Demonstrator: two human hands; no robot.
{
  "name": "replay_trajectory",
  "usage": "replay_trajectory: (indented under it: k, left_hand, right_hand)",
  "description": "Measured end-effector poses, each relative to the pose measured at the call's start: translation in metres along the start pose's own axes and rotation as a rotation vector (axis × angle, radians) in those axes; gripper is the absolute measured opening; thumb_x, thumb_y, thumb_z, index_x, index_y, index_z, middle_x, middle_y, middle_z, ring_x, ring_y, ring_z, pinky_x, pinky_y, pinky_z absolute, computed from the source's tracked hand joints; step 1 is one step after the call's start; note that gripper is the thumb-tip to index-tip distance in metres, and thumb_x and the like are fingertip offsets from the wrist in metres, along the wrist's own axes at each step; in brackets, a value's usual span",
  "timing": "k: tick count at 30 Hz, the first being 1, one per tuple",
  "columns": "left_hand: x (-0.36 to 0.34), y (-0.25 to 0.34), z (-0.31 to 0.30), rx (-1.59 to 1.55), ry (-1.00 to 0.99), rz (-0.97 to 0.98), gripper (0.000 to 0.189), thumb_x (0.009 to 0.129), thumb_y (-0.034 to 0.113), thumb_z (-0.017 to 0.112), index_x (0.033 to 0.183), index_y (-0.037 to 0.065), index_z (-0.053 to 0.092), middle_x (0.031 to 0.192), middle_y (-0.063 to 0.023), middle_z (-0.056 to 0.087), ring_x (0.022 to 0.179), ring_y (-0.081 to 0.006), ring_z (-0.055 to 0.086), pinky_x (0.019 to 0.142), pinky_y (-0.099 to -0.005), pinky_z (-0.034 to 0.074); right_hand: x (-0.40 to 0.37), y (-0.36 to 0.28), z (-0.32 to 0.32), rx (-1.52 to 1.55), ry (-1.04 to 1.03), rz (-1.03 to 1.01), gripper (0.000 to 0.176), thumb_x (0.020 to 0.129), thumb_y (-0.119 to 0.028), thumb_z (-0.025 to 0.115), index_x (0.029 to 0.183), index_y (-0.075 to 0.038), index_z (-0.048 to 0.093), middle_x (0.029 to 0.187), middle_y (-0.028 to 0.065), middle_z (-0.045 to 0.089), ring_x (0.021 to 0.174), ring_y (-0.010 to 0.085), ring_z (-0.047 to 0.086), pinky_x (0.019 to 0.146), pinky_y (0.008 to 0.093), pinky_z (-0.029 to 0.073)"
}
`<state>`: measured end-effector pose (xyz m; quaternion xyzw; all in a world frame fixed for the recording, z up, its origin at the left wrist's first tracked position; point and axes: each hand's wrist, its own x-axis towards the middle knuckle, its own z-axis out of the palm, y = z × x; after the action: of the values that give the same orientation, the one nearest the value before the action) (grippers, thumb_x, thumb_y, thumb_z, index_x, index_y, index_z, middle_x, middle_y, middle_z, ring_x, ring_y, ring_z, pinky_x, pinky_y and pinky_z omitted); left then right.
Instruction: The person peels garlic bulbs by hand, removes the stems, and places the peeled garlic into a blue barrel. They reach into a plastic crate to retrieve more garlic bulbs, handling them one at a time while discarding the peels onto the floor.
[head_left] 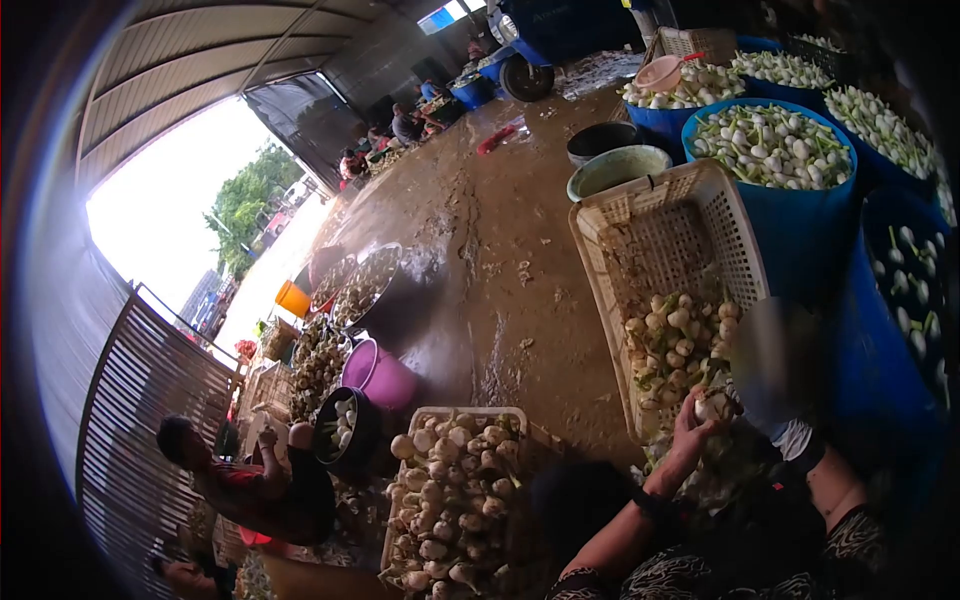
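My left hand (pixel 688 434) is closed around a pale bulb (pixel 713 404) that looks like fresh garlic, its fingertips on the bulb's side. Close on the right is my right hand (pixel 793 440), in a greyish glove; its fingers are hidden behind a blurred grey patch, so what it holds does not show. Just beyond both hands stands a beige plastic crate (pixel 597 290) with a heap of yellowish-white bulbs (pixel 675 345) at its near end. Leafy peelings lie under my hands, over my lap.
Blue barrels (pixel 800 235) of trimmed white bulbs line the right side. Another crate (pixel 470 412) of untrimmed bulbs stands at lower middle, near a purple bucket (pixel 385 378) and a black bucket. A person (pixel 255 490) sits at left. Wet brown floor (pixel 500 250) stretches towards a blue vehicle (pixel 570 35).
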<state>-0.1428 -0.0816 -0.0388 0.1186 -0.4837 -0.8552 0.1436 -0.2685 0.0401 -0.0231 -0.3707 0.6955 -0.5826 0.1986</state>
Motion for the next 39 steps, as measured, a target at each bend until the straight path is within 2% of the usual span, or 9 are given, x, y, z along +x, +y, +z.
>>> replay_trajectory:
  k: [5,12,14,17,19,22,30,33,39]
  left_hand:
    - [-0.001,0.012,0.001,-0.154,-0.107,-0.116,0.056,0.079,0.001,0.055,0.133,0.003,0.039,0.105,-0.0075,0.059,0.092,-0.0170,0.060,0.079,-0.0293,0.051]
    - [0.010,0.020,-0.007,-0.205,-0.009,0.048,0.036,0.081,0.003,0.062,0.115,0.000,0.049,0.103,-0.0090,0.062,0.086,-0.0192,0.063,0.076,-0.0309,0.052]
    - [0.009,0.024,-0.006,-0.253,0.082,0.045,0.036,0.080,-0.001,0.062,0.114,0.000,0.049,0.103,-0.0102,0.061,0.085,-0.0198,0.063,0.076,-0.0307,0.053]
    - [0.011,0.027,-0.002,-0.198,0.152,0.044,0.041,0.076,-0.006,0.062,0.113,0.000,0.045,0.099,-0.0086,0.060,0.085,-0.0170,0.062,0.076,-0.0290,0.052]
    - [0.009,0.029,0.001,-0.178,0.162,0.061,0.044,0.072,-0.007,0.066,0.111,0.001,0.048,0.099,-0.0080,0.059,0.085,-0.0178,0.061,0.075,-0.0299,0.052]
    - [0.009,0.029,0.006,-0.099,0.179,0.091,0.047,0.070,-0.007,0.067,0.112,0.001,0.048,0.098,-0.0076,0.060,0.087,-0.0180,0.061,0.073,-0.0305,0.053]
    - [0.008,0.008,0.009,0.197,0.203,0.126,0.071,0.065,-0.016,0.063,0.127,0.005,0.037,0.106,-0.0100,0.055,0.088,-0.0183,0.060,0.072,-0.0309,0.054]
    - [0.008,-0.008,0.007,0.285,0.255,0.144,0.082,0.056,-0.015,0.062,0.132,0.003,0.036,0.126,-0.0077,0.040,0.116,-0.0215,0.041,0.096,-0.0264,0.036]
    - [0.023,-0.038,0.006,0.650,0.435,0.366,0.057,0.067,-0.006,0.066,0.119,-0.001,0.042,0.108,-0.0177,0.045,0.103,-0.0317,0.049,0.089,-0.0331,0.041]
  right_hand:
    - [-0.003,-0.005,-0.001,-0.038,0.134,-0.044,0.015,0.088,-0.007,0.058,0.098,0.002,0.064,0.086,0.0052,0.067,0.078,0.0111,0.061,0.072,0.0271,0.050]
    - [-0.003,-0.004,-0.001,0.632,0.029,0.622,0.010,0.086,-0.012,0.060,0.089,-0.007,0.068,0.077,-0.0005,0.064,0.064,0.0137,0.060,0.066,0.0295,0.052]
    - [-0.007,0.057,-0.013,-0.741,-0.376,-0.099,0.014,0.088,-0.017,0.059,0.096,-0.009,0.067,0.081,0.0047,0.065,0.066,0.0213,0.062,0.069,0.0322,0.053]
    - [-0.003,0.013,-0.009,-0.807,-0.471,0.342,0.020,0.087,-0.015,0.061,0.106,-0.008,0.063,0.090,0.0086,0.065,0.078,0.0249,0.063,0.076,0.0344,0.052]
    - [-0.007,0.016,-0.001,-0.259,-0.001,-0.077,0.030,0.083,-0.009,0.066,0.112,-0.005,0.060,0.093,0.0093,0.064,0.081,0.0240,0.064,0.076,0.0337,0.052]
    - [0.000,0.003,0.002,0.030,0.097,-0.067,0.035,0.079,-0.005,0.069,0.113,-0.002,0.059,0.093,0.0116,0.064,0.084,0.0237,0.064,0.076,0.0318,0.052]
    - [0.001,-0.030,0.011,-0.427,0.129,-0.233,0.023,0.075,-0.009,0.068,0.096,0.001,0.065,0.085,0.0150,0.064,0.080,0.0344,0.062,0.071,0.0373,0.050]
    - [0.002,-0.018,0.015,-0.435,0.131,-0.280,0.021,0.075,0.004,0.059,0.095,0.003,0.065,0.089,0.0201,0.064,0.082,0.0340,0.062,0.074,0.0365,0.049]
    - [0.005,0.039,0.009,-0.406,0.104,-0.139,0.019,0.076,0.005,0.056,0.094,0.003,0.062,0.085,0.0156,0.063,0.079,0.0251,0.061,0.075,0.0329,0.047]
